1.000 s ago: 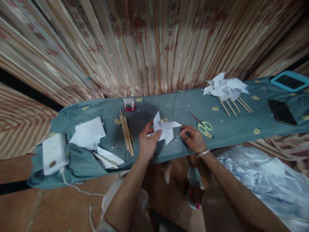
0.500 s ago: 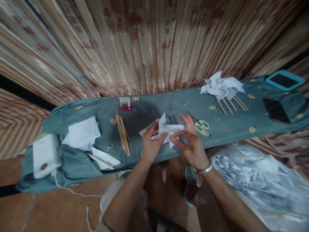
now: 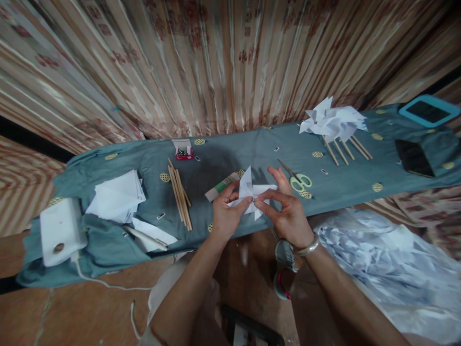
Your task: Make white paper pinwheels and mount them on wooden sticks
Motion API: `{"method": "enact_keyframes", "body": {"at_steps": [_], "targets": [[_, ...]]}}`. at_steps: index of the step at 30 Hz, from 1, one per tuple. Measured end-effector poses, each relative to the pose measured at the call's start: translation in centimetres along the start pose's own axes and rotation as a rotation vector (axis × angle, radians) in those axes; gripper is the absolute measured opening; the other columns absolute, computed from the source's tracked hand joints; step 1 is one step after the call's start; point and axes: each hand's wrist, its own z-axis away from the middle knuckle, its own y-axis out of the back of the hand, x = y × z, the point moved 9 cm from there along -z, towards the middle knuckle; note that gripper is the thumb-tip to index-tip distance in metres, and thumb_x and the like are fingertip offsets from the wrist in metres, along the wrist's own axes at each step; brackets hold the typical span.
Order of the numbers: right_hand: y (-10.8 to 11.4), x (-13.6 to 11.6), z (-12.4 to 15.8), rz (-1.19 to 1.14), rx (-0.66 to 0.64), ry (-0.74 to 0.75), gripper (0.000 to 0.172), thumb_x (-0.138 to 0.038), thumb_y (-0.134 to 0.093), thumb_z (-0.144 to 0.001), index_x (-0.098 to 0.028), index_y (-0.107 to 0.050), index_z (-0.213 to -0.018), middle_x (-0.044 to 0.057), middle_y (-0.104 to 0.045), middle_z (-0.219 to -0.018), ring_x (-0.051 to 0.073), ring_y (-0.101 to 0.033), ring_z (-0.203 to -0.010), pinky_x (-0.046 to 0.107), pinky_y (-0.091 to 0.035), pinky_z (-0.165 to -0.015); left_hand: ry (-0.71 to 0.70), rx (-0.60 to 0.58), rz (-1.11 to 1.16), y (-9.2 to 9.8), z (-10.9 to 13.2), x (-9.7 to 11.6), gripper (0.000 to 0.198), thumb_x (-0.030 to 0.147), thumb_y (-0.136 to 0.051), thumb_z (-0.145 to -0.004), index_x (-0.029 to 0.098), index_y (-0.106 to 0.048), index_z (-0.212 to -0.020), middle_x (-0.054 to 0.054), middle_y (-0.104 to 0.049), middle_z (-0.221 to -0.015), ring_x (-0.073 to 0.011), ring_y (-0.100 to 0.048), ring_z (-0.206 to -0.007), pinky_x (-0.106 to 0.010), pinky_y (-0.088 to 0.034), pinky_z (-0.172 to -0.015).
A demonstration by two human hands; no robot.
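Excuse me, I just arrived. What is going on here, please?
A person holds a paper pinwheel in the left hand. The right hand touches its middle with thumb and index finger; whether it pinches something small there, I cannot tell. To the left lie loose sticks, a red box and stacked paper. To the right lie scissors and pinwheels on sticks.

both forearms (image 3: 196, 281) reach forward, left hand (image 3: 226, 216) and right hand (image 3: 291, 218) pinching, thumbs (image 3: 265, 208) close together.
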Motion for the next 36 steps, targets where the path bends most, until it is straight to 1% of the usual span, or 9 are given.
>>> {"method": "enact_keyframes", "body": {"at_steps": [7, 14, 21, 25, 32, 36], "targets": [[-0.03, 0.28, 0.02, -0.026, -0.012, -0.018, 0.018, -0.038, -0.064, -0.082, -0.022, -0.066, -0.074, 0.004, -0.036, -0.152, 0.028, -0.019, -0.145, 0.054, -0.016, -0.117, -0.017, -0.022, 0.017, -0.22, 0.08, 0.19, 0.049, 0.027, -0.076, -0.062, 0.015, -0.067, -0.109, 0.0, -0.072, -0.07, -0.0139, -0.062, -0.059, -0.023, -0.047, -0.058], [-0.06, 0.09, -0.04, -0.041, -0.023, -0.044, 0.02, -0.039, -0.065, -0.082, -0.021, -0.066, -0.075, 0.008, -0.038, -0.151, 0.027, -0.02, -0.145, 0.052, -0.016, -0.117, 0.009, -0.012, 0.021, -0.13, 0.1, 0.13, 0.053, 0.027, -0.077, -0.061, 0.013, -0.066, -0.111, 0.0, -0.072, -0.071, -0.0122, -0.061, -0.058, -0.021, -0.047, -0.057], [-0.08, 0.07, 0.0, -0.066, -0.031, -0.053, 0.02, -0.041, -0.065, -0.081, -0.022, -0.066, -0.074, 0.006, -0.038, -0.151, 0.027, -0.021, -0.145, 0.052, -0.016, -0.117, 0.01, -0.018, 0.03, -0.09, 0.13, -0.02, 0.056, 0.027, -0.077, -0.061, 0.013, -0.064, -0.114, -0.002, -0.074, -0.075, -0.0149, -0.065, -0.064, -0.024, -0.05, -0.062], [-0.13, 0.25, -0.03, -0.075, -0.039, -0.065, 0.022, -0.042, -0.065, -0.081, -0.021, -0.066, -0.075, 0.008, -0.038, -0.151, 0.028, -0.021, -0.145, 0.051, -0.016, -0.117, -0.009, -0.029, 0.014, -0.1, 0.14, 0.11, 0.056, 0.028, -0.077, -0.062, 0.012, -0.064, -0.114, -0.001, -0.073, -0.073, -0.0146, -0.064, -0.062, -0.024, -0.05, -0.061], [-0.11, 0.52, 0.04, -0.103, -0.037, -0.084, 0.021, -0.042, -0.066, -0.08, -0.022, -0.066, -0.074, 0.006, -0.039, -0.15, 0.028, -0.022, -0.145, 0.051, -0.015, -0.117, -0.005, -0.036, 0.028, -0.21, 0.21, -0.09, 0.056, 0.027, -0.077, -0.062, 0.013, -0.064, -0.115, -0.001, -0.073, -0.073, -0.0136, -0.064, -0.062, -0.023, -0.051, -0.062], [-0.17, 0.73, 0.07, -0.117, -0.047, -0.099, 0.02, -0.04, -0.067, -0.079, -0.021, -0.066, -0.074, 0.007, -0.039, -0.15, 0.028, -0.022, -0.145, 0.05, -0.014, -0.118, -0.001, -0.036, 0.025, -0.28, 0.18, -0.22, 0.056, 0.027, -0.077, -0.062, 0.013, -0.064, -0.114, 0.0, -0.073, -0.072, -0.0131, -0.063, -0.06, -0.022, -0.049, -0.06]]}}
